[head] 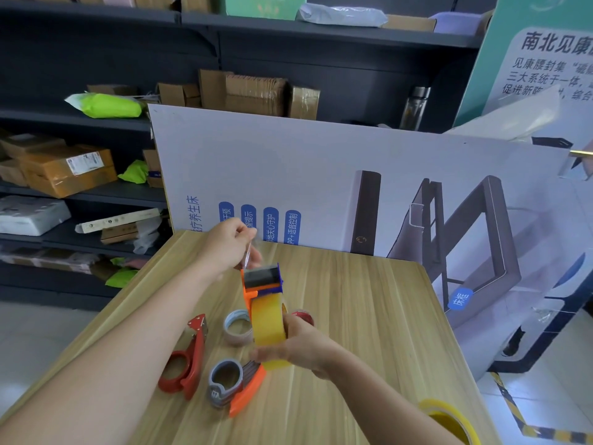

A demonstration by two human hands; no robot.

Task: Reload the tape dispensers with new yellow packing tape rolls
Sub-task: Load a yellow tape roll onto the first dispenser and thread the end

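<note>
Fingers (247, 234) of left hand (229, 247) pinch clear tape end | right hand (300, 343) grips yellow tape roll (268, 319) in orange dispenser (261, 281) | above wooden table (369, 316)

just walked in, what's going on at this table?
A person is reloading an orange tape dispenser held above the wooden table. The right hand grips the dispenser around its yellow tape roll, already mounted, while the left hand pinches the free tape end and draws it up past the dispenser head. On the table lie a red dispenser with no roll, a grey one, a near-spent roll, and a spare yellow roll near the edge.
</note>
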